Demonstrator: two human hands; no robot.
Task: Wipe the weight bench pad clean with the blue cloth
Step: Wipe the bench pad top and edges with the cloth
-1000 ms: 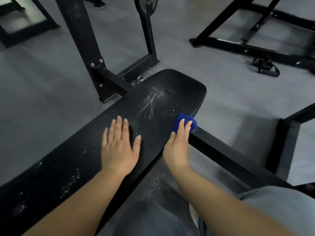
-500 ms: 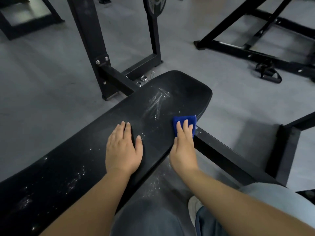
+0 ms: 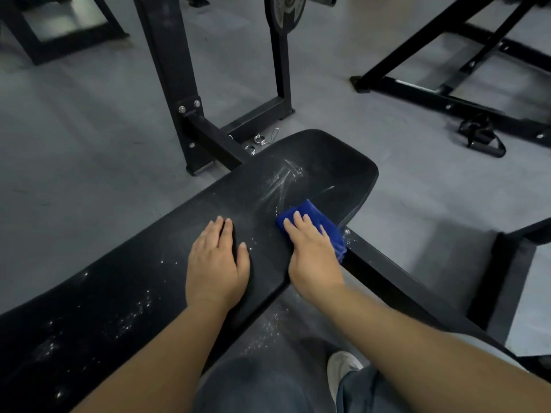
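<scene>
Fingers [image 3: 298, 222] of right hand [image 3: 313, 254] lie straight, pressing blue cloth [image 3: 311, 208] flat on bench pad [image 3: 328, 162] nr its right edge. Left hand [image 3: 216, 263] flat on pad, holds nothing. Chalk streaks [image 3: 283, 180] just beyond cloth + specks [image 3: 134, 317] twd left end: prob early, most wiping left.

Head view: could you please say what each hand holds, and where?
Nothing is gripped: right hand presses flat on the blue cloth; left hand rests on the pad.
</scene>
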